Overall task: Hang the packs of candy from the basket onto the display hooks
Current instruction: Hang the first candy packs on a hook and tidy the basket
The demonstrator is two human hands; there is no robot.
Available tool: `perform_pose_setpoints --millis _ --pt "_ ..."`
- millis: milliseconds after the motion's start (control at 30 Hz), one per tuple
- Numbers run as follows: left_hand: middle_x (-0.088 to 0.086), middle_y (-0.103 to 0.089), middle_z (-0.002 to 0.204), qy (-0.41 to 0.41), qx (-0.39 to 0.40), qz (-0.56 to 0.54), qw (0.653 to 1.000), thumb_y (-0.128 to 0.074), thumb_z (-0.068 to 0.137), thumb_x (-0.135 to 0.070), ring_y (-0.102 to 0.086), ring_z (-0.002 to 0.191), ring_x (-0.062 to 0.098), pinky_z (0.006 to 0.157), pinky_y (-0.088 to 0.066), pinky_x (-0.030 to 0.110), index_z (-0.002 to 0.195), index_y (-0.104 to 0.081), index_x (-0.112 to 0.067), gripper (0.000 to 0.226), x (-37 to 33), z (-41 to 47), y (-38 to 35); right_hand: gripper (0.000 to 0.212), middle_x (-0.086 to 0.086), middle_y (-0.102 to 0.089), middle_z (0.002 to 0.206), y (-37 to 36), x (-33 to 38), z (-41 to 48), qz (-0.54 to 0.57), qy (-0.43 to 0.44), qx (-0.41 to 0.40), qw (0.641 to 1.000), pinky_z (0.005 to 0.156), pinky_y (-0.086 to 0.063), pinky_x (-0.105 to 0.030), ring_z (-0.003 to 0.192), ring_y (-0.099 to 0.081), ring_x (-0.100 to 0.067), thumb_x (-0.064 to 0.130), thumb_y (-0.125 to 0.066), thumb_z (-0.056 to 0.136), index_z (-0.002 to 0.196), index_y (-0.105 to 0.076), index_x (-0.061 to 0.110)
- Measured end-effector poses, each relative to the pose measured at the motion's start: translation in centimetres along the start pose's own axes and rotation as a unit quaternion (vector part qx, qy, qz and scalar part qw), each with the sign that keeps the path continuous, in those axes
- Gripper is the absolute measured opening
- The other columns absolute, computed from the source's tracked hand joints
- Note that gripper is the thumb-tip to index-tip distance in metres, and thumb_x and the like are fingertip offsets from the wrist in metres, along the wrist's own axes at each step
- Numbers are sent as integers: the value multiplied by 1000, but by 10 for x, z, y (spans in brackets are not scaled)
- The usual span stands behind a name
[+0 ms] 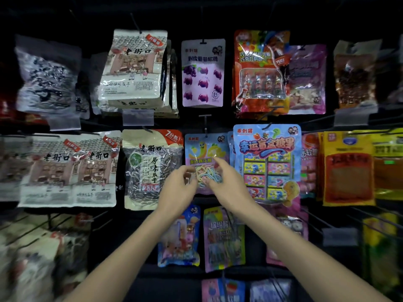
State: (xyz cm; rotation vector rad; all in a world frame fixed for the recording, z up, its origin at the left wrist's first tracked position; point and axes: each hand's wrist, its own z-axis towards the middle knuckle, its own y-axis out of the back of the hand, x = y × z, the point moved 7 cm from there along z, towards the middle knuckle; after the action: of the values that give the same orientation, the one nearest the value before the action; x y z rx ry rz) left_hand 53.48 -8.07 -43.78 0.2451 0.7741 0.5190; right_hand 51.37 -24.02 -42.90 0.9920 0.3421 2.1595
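Two hands (177,188) (229,184), one candy pack (205,147), perhaps gripped

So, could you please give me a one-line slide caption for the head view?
Left hand and right hand at a hooked rope-candy pack amid hanging snacks.

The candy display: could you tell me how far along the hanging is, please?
Many packs already hang, such as the grape candy pack. In hand: the banana candy pack, on its hook, left hand pinching its edge, right hand touching its front. Remaining is unclear: the basket is out of view.
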Motion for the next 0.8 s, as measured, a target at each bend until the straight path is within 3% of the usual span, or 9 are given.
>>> perform_pose_setpoints --millis 233,333,467,533,633,800 --pt "-10 -50 142 -93 54 164 981 -59 98 -49 -52 130 11 97 -52 36 150 -47 -32 56 -35 -91 2 66 19 -46 149 64 11 -99 -43 77 16 996 109 -36 -23 136 -41 1 47 -70 95 154 -43 38" --pt "-10 -46 142 -108 109 173 973 -59 97 -53 -49 131 12 101 -49 37 151 -46 -32 60 -35 -148 -15 64 20 -44 149 79 -8 -155 -75 81 35 993 111 -38 -23 135 -41 3 51 -68 96 153 -43 39" --pt "-16 -45 144 -90 149 153 973 -59 97 -54 -47 133 6 100 -49 33 148 -49 -33 55 -18 -227 -38 61 27 -39 147 87 -46 -236 -78 36 85 993 102 -29 -4 130 -34 14 48 -65 98 153 -41 42" --pt "-17 -45 144 -81 180 144 970 -56 98 -55 -47 133 6 99 -47 31 147 -49 -33 54 -7 -261 -54 59 24 -43 146 85 -68 -272 -68 11 103 992 100 -29 -1 129 -37 13 46 -65 98 152 -43 41" --pt "-17 -45 142 -57 228 136 963 -55 99 -53 -47 131 7 97 -47 31 146 -49 -35 51 18 -309 -89 54 21 -46 141 70 -113 -322 -60 -41 137 988 102 -33 -4 129 -43 9 42 -66 99 149 -47 38" --pt "-13 -47 143 4 338 134 932 -61 99 -52 -51 128 12 93 -48 33 146 -49 -32 53 71 -396 -159 50 9 -58 126 27 -213 -400 -83 -163 190 965 99 -48 -26 117 -59 -7 34 -73 93 141 -60 29"
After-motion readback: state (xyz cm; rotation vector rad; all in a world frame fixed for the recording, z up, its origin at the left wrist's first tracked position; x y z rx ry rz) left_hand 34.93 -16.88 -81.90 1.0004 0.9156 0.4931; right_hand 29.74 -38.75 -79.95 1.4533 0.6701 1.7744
